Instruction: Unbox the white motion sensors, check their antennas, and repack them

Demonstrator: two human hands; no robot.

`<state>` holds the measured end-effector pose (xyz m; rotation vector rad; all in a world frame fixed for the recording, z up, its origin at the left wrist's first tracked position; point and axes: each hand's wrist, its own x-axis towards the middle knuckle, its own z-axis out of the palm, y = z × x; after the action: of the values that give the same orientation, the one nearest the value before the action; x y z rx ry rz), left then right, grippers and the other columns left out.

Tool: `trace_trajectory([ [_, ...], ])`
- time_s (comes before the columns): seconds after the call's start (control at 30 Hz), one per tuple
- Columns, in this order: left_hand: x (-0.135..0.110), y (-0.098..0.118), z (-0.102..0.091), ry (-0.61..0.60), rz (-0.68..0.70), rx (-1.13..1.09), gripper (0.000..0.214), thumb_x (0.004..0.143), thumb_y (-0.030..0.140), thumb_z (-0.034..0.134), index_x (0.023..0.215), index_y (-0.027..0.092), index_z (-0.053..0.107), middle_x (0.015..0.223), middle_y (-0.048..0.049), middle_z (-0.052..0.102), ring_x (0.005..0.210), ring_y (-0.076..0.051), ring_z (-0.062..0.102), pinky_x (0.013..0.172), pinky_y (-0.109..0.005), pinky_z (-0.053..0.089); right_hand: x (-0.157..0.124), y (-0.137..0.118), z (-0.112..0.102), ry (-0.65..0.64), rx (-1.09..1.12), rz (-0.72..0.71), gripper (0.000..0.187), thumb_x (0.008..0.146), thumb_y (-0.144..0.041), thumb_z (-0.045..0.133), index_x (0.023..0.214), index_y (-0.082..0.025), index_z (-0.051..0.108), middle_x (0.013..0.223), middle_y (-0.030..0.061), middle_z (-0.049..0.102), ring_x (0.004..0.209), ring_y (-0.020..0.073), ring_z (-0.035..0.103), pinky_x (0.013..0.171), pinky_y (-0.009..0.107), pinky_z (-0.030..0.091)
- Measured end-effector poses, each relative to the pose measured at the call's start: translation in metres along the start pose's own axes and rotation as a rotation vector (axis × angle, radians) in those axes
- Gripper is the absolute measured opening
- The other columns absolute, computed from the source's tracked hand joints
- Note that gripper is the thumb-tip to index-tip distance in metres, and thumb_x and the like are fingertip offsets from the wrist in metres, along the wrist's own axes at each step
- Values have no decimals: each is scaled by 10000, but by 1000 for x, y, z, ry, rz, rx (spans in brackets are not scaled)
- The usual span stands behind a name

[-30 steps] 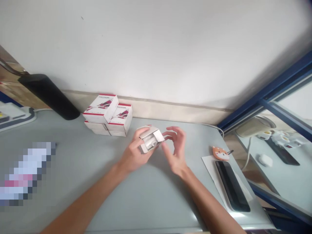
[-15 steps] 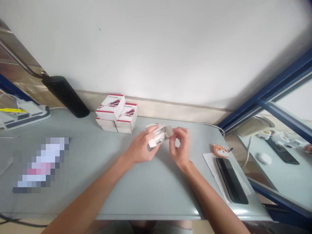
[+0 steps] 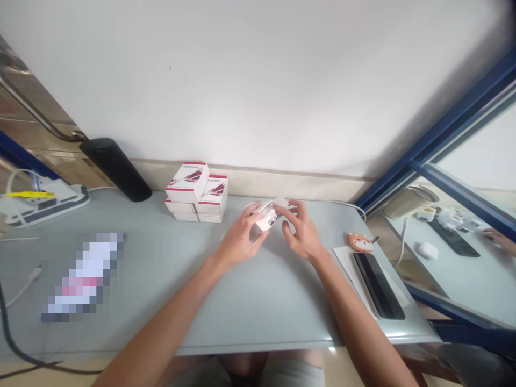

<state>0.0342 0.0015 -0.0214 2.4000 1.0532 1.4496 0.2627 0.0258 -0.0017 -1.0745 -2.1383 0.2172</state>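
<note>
My left hand (image 3: 239, 237) grips a small white cardboard box (image 3: 264, 219) above the grey table. The box is open at its top, with flaps standing up and a pale object inside that is too blurred to name. My right hand (image 3: 301, 231) is at the box's right side. Its thumb and fingers are apart, and the index finger reaches to the opening. Behind and to the left, several closed white boxes with red edges (image 3: 187, 180) are stacked against the wall.
At the left are a black cylinder (image 3: 116, 169), a power strip (image 3: 52, 201) and a pixelated flat item (image 3: 83, 277). At the right, a black phone-like device (image 3: 379, 286) lies on paper beside an orange animal-faced item (image 3: 360, 242). Beyond the blue frame, another person's hand (image 3: 500, 239) shows.
My right hand's fingers have opened from a pinch at the box flap, and the index finger now reaches over the opening. My left hand still holds the box. The camera view has shifted slightly.
</note>
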Motion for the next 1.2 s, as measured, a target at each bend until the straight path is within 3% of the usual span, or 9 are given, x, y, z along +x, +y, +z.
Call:
trace_trajectory([
  [0.23, -1, 1, -1, -157, -8, 50, 394, 980, 155, 673, 1294, 290, 478, 1588, -178, 509, 1453, -336, 585, 1015, -514, 623, 0, -3, -13, -72, -12, 16, 345, 928, -217, 544, 1268, -269, 583, 1279, 98, 606, 834, 217, 668, 718, 364, 558],
  [0.4, -3, 0, -1, -117, 5, 13, 480, 972, 144, 676, 1351, 300, 427, 1585, -192, 497, 1484, -341, 553, 1071, -566, 592, -1, -2, -15, -1, 110, 15, 290, 932, -204, 585, 1212, -278, 564, 1186, 67, 647, 828, 194, 674, 760, 344, 565],
  [0.6, -4, 1, -3, -56, -33, 5, 525, 978, 177, 678, 1397, 307, 389, 1595, -199, 472, 1516, -345, 515, 1099, -582, 574, -1, 1, -8, 130, 228, 65, 94, 1007, -361, 623, 1007, -271, 593, 949, 26, 701, 761, 190, 674, 776, 347, 561],
  [0.73, -3, 2, -2, -37, -58, 10, 541, 976, 182, 679, 1407, 324, 386, 1602, -184, 474, 1502, -345, 532, 1106, -580, 570, 1, 15, -3, 225, 164, 296, 192, 1010, -451, 587, 988, -263, 616, 926, 35, 730, 753, 204, 675, 762, 358, 541],
  [0.83, -4, 4, -1, -12, -92, 34, 523, 984, 201, 674, 1406, 315, 386, 1599, -192, 472, 1486, -349, 547, 1099, -576, 574, 2, 32, 5, 183, 87, 437, 251, 989, -494, 579, 972, -252, 644, 930, 53, 745, 739, 216, 654, 753, 370, 517],
  [1.07, -5, 9, 5, -7, -142, 96, 397, 983, 282, 715, 1299, 286, 475, 1561, -188, 506, 1469, -356, 559, 1103, -568, 571, -4, 60, 34, 35, 56, 394, 247, 938, -434, 609, 891, -219, 721, 995, 89, 724, 917, 260, 652, 894, 424, 508],
  [1.2, -5, 11, 7, -61, -136, 118, 312, 985, 241, 693, 1250, 271, 532, 1577, -183, 505, 1480, -360, 545, 1091, -571, 577, -5, 67, 33, 28, 52, 364, 204, 922, -390, 643, 912, -212, 742, 960, 82, 708, 947, 262, 651, 930, 443, 522],
])
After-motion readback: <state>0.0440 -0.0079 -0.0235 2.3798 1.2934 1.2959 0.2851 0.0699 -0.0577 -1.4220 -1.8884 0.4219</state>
